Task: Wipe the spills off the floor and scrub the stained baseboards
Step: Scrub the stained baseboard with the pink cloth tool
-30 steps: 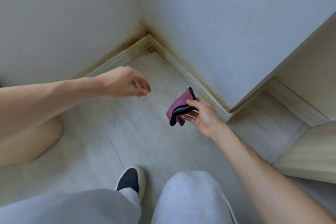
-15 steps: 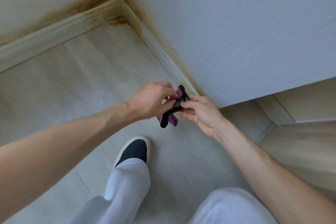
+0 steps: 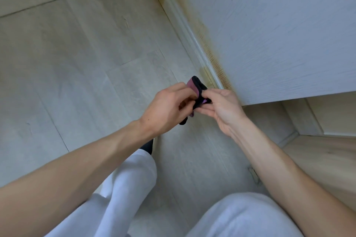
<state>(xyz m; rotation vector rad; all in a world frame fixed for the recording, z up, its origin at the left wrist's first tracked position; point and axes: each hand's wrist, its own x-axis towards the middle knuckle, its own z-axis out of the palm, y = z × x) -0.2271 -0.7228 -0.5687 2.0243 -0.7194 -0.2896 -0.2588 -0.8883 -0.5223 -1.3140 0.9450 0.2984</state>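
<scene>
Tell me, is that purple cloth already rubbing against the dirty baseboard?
No: the purple cloth is held up between the left hand and right hand, apart from the stained baseboard.

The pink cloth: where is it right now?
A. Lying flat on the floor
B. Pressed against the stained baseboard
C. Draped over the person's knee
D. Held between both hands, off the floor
D: the left hand and the right hand both pinch the pink cloth in the air, short of the baseboard and above the floor.
</scene>
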